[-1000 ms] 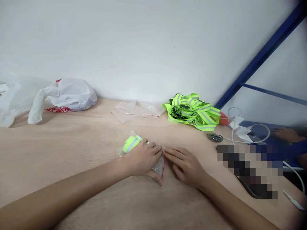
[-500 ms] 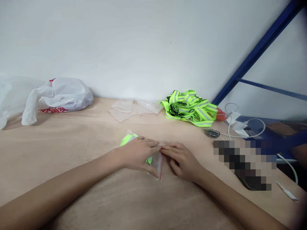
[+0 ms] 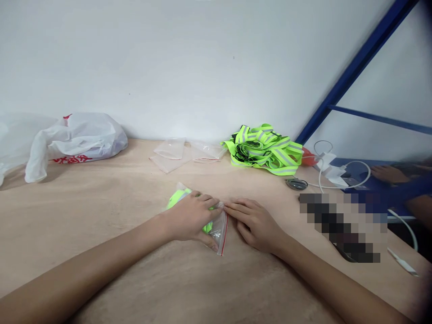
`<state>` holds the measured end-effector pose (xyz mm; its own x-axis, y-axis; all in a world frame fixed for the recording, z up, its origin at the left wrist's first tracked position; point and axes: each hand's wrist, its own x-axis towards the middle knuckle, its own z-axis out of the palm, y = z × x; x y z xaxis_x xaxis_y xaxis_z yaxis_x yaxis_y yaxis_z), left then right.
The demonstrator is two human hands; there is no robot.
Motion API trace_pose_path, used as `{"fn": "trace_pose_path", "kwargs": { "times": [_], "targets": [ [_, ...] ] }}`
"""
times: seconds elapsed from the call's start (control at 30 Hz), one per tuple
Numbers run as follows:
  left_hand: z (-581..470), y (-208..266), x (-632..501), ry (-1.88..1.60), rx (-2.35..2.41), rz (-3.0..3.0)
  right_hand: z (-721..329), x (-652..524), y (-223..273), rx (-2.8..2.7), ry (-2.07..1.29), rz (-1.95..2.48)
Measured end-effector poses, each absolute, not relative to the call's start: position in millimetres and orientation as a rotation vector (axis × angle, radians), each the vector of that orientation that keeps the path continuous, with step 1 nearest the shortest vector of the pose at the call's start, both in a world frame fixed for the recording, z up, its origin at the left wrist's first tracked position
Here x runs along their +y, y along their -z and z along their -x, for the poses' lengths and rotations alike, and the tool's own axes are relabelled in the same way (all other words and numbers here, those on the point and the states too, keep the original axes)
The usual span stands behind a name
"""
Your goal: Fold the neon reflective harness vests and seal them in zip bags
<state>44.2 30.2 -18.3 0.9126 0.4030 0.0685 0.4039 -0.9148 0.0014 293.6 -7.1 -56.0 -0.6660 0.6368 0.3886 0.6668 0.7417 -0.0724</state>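
Note:
A clear zip bag (image 3: pixel 220 230) with a red seal line lies on the table in front of me. Folded inside it is a neon-yellow reflective strap (image 3: pixel 177 196), partly covered by my hand. My left hand (image 3: pixel 191 218) rests palm down across the bag, fingers spread, thumb near the bag's lower edge. At the far end of the red seal, my right hand (image 3: pixel 254 222) has its fingers closed on the bag's corner, its thumb tucked underneath.
Several empty zip bags (image 3: pixel 168 149) lie by the wall, beside a heap of neon-yellow reflective straps (image 3: pixel 266 150). A white plastic bag (image 3: pixel 87 137) sits at the left. Right of my hands are a dark oval object (image 3: pixel 296 183), white cables (image 3: pixel 362 164) and a pixelated item. Another person's hand (image 3: pixel 388 174) shows at far right.
My left hand has slid slightly left, and more of the strap and the bag's open end shows beside its thumb. My right hand stays at the seal's far end. The view has shifted slightly.

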Motion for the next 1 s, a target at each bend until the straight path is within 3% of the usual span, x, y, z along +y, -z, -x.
{"fn": "trace_pose_path", "kwargs": {
  "times": [1.0],
  "targets": [
    [-43.2, 23.0, 33.6, 0.203, -0.556, 3.064, -292.9, -7.8, 58.6, -2.497, 0.172, 1.009]
  ]
}}
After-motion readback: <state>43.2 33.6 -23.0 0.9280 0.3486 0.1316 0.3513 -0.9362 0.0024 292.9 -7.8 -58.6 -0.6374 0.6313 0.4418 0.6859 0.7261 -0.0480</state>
